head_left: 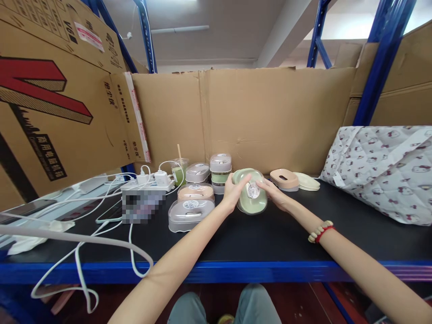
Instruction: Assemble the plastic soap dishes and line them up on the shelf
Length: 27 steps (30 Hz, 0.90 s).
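Open shelf (256, 243) front, boxes (191, 216) left, bag (381, 175) right

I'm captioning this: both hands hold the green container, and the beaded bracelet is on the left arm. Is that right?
Not quite: the head view shows the beaded bracelet on the right arm. The left hand and right hand do hold the green container.

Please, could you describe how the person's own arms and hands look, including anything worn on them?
The left hand and right hand are ungloved, and no sleeve shows on either forearm. Around the right wrist is a bracelet of chunky, cream-coloured beads, with a thin red cord beside it.
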{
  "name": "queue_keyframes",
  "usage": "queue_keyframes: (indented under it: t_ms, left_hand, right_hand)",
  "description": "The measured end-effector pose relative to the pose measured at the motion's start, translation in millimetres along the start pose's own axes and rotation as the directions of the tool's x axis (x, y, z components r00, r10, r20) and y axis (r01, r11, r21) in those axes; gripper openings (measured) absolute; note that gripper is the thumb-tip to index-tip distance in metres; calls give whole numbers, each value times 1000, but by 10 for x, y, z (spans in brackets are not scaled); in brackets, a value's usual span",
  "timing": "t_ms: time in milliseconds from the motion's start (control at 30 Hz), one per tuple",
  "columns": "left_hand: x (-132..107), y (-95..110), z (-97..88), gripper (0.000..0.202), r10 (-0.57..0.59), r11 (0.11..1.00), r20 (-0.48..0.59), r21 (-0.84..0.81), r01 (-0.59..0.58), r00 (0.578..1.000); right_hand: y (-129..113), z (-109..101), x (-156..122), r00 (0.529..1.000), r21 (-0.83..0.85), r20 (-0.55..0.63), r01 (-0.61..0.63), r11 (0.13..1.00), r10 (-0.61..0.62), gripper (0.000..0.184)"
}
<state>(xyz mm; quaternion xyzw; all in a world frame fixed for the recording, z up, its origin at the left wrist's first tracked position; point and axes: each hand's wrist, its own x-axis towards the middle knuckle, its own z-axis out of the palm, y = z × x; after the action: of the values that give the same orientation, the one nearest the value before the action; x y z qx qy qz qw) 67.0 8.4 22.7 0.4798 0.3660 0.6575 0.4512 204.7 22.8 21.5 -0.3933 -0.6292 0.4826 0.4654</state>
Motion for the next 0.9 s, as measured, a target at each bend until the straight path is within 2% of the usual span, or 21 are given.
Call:
queue_keyframes:
  t_ms: [100, 200, 333, 467, 533, 600, 700, 800, 900]
  left_hand:
    - [4, -33, -12, 23, -20, 998, 49, 52, 18, 999]
    - [4, -72, -18, 26, -6, 995, 31, 99, 3, 1000]
    - [-2, -87, -11, 25, 116, 984, 28, 132, -118, 993]
    - [0, -69, 5, 10, 183, 972, 60, 141, -190, 981]
    - [2, -65, 12, 9, 165, 975, 47, 144, -171, 985]
    - [4, -72, 19, 10, 141, 979, 39, 145, -145, 989]
    - [9, -112, 19, 14, 79, 986, 5, 150, -79, 997]
    - [27, -183, 1, 20, -36, 987, -104, 153, 52, 994]
    - [69, -255, -22, 29, -163, 978, -171, 103, 182, 972]
  right_hand:
    - [8, 43, 0, 998, 27, -51, 25, 999, -24, 54]
    - [9, 42, 4, 998, 26, -61, 16, 1000, -15, 47]
    - [38, 41, 21, 1000, 33, -21, 16, 999, -15, 47]
    - [77, 74, 52, 981, -20, -139, 134, 991, -136, 50]
    - [79, 83, 66, 967, -63, -158, 190, 980, -197, 50]
    - [74, 80, 77, 969, -76, -135, 197, 978, -205, 49]
    - [77, 66, 86, 975, -118, -147, 150, 982, -166, 49]
    - [109, 51, 79, 970, -269, -188, 101, 958, -155, 56]
    - [147, 36, 61, 979, -450, -59, 149, 880, -196, 77]
